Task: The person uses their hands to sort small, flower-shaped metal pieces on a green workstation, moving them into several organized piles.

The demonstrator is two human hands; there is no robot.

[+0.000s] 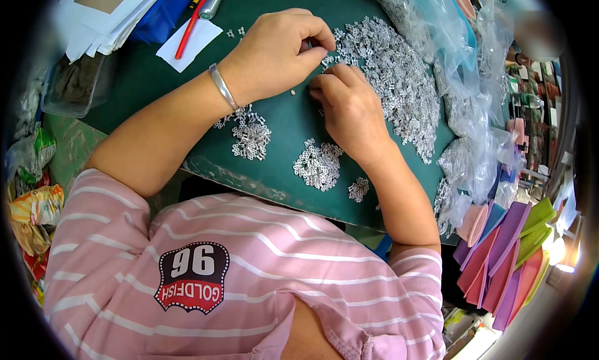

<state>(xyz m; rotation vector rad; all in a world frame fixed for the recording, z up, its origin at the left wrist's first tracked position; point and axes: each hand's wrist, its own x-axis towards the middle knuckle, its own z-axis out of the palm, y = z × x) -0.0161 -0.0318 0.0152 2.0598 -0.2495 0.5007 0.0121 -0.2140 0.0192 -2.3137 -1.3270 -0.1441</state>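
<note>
My left hand [279, 53] is over the green tabletop, at the left edge of a large heap of small silvery metal pieces [399, 79]. Its thumb and forefinger are closed in a pinch, and anything between them is too small to make out. Just below it, my right hand [352, 113] has its fingers curled and pinched together, with their tips hidden from view. Nearer to me lie smaller piles of similar pieces: a left pile [251, 138], a middle pile [317, 165] and a little cluster [358, 189] beside my right forearm.
Clear plastic bags [477, 129] of metal pieces line the table's right side. A red pen [189, 32] lies on white paper [203, 42] at the back left, near a plastic tub [78, 85]. Colourful bins [505, 254] stand at the right. The green table's worn edge [262, 188] runs before me.
</note>
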